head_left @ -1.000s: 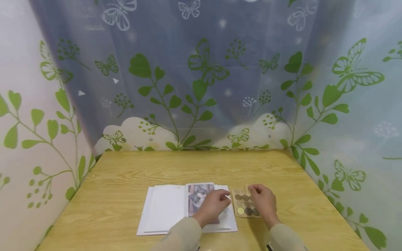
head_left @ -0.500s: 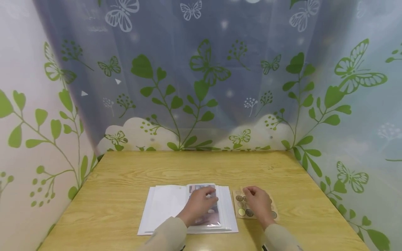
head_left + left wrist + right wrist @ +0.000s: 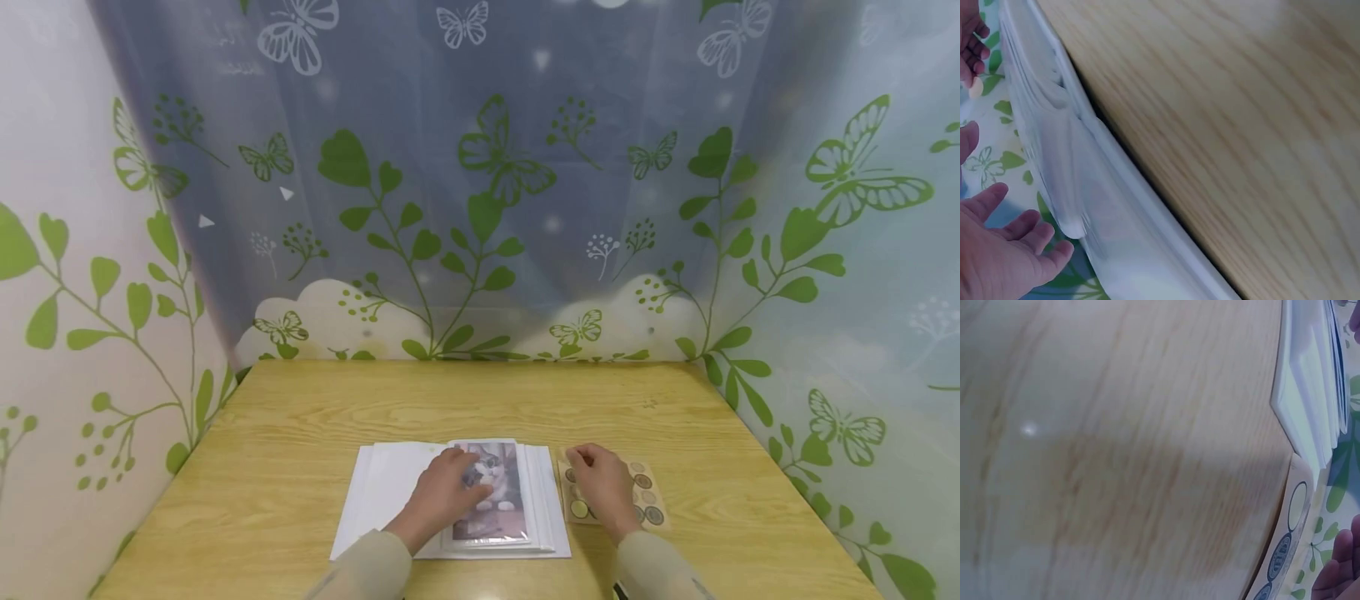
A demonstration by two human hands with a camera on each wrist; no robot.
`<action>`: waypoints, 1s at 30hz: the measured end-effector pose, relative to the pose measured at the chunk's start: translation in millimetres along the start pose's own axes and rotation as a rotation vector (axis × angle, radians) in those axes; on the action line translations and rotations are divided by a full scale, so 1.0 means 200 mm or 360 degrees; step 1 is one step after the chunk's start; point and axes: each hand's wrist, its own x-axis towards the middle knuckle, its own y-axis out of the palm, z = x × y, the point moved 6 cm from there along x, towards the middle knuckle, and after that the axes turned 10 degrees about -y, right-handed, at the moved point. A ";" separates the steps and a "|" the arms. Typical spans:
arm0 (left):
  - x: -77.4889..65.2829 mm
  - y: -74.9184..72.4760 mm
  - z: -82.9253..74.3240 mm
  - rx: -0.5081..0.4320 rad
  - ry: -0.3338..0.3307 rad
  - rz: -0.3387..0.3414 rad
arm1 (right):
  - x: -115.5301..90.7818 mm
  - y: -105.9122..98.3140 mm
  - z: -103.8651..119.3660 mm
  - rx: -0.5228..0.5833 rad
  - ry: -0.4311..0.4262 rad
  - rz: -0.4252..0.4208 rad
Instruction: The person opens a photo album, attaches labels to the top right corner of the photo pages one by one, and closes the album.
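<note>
One grained wooden tabletop (image 3: 1229, 119) occupied the near side. One white album (image 3: 1107, 194), its leaves stacked and bulging, lay upon it. One left hand (image 3: 1007, 250), fingers parted and slightly bent, was by the leaves; contact could not be told. One right hand (image 3: 969, 44), partly cropped, farther right, held one pale disc (image 3: 975, 87) at its fingertips. One cloth (image 3: 1000, 134), printed with green foliage, showed on the far side.

Wooden table (image 3: 480, 398), leafy backdrop (image 3: 420, 179) (blue-grey centre)

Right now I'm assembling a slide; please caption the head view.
At a wooden table: left hand over an open album with a cat picture, right hand over a sheet of round stickers.
</note>
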 end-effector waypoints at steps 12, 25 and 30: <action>-0.09 0.00 0.06 0.0345 0.0032 0.0039 | 0.05 0.08 0.05 -0.0132 -0.0211 -0.0047; -0.12 0.02 0.07 0.0471 0.0030 -0.0005 | 0.10 0.18 0.09 -0.0230 -0.0320 0.0029; -0.12 0.04 0.07 0.0502 0.0038 0.0009 | 0.11 0.20 0.13 -0.0280 -0.0416 0.0041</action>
